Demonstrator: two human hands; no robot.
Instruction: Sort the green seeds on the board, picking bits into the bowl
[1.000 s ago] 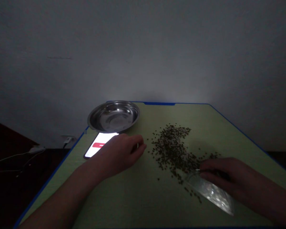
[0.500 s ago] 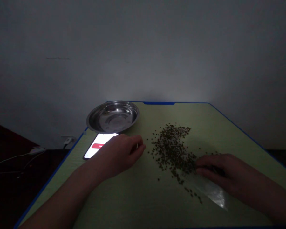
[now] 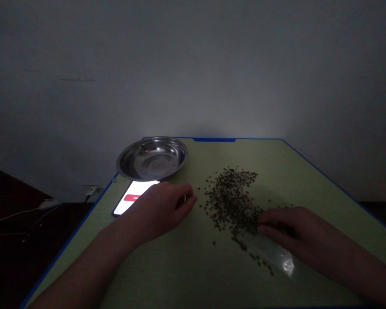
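My right hand pinches a clear plastic bag by its edge, at the lower right side of a pile of small dark seed-like grains. Part of the bag lies beneath the fingers, its shiny end toward me. The grains spread over the green table, with a few loose ones around the bag. My left hand is closed, thumb against curled fingers, left of the pile. Between its fingers a small pale sliver shows, too small to name.
A shallow steel basin stands at the back left of the table, its near rim over the top of a lit phone. My left forearm crosses beside the phone. A wall rises behind; cables and a plug are at the left.
My right hand has moved left toward the pile, drawing the plastic bag along and partly flattening it against the grains. My left hand has stayed almost still.
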